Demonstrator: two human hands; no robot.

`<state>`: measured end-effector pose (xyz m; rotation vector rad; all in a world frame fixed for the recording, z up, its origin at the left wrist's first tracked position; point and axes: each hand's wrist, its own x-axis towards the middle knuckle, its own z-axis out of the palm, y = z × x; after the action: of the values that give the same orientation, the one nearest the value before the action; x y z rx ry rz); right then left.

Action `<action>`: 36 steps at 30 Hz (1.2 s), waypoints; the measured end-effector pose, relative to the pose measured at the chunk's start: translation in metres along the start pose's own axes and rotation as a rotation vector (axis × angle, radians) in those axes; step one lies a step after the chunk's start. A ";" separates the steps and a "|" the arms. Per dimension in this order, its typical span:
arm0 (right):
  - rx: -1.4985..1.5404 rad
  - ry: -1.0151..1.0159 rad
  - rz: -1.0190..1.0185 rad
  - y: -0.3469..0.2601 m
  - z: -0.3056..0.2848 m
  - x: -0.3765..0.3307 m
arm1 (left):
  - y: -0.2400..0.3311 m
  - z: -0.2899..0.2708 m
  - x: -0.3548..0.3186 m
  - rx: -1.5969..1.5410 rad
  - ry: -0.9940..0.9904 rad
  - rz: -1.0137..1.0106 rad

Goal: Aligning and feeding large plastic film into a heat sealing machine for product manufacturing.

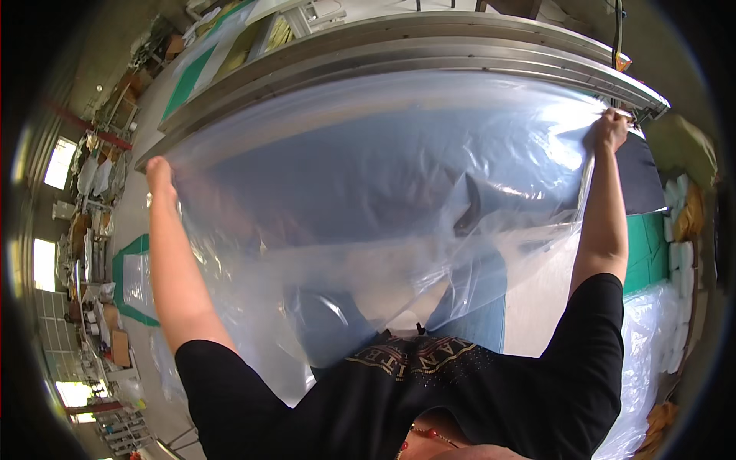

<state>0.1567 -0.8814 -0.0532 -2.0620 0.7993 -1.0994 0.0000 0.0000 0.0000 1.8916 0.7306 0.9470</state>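
Clear plastic sheet between left fingers and right fingers, a side edge pinched tight in each.

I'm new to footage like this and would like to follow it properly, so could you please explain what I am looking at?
There is no robot here: a person works with two bare hands. The one picture comes from a wide fisheye camera on the person's head, looking down, so straight edges bend and the black shirt shows at the bottom. Left in the picture is the person's left.

The left hand and right hand hold a wide, clear plastic sheet spread between them. Long metal bars run beyond it. The sheet is see-through, but what lies behind its middle is too blurred to name. To the right are a green cloth and more crumpled clear plastic.
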 end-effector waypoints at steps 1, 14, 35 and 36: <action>-0.028 0.011 0.003 0.025 0.011 0.003 | -0.007 0.020 -0.018 -0.001 -0.004 -0.063; -0.153 -0.148 -0.069 0.033 0.024 -0.014 | -0.030 0.063 -0.079 0.272 0.218 0.046; -0.049 -0.182 0.066 0.036 0.024 -0.001 | -0.042 0.073 -0.074 0.176 0.163 -0.067; -0.051 -0.201 0.070 0.033 0.031 -0.009 | -0.042 0.062 -0.070 0.198 0.137 -0.060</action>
<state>0.1730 -0.8863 -0.0966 -2.1298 0.7988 -0.8267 0.0092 -0.0633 -0.0801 1.9768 0.9888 1.0039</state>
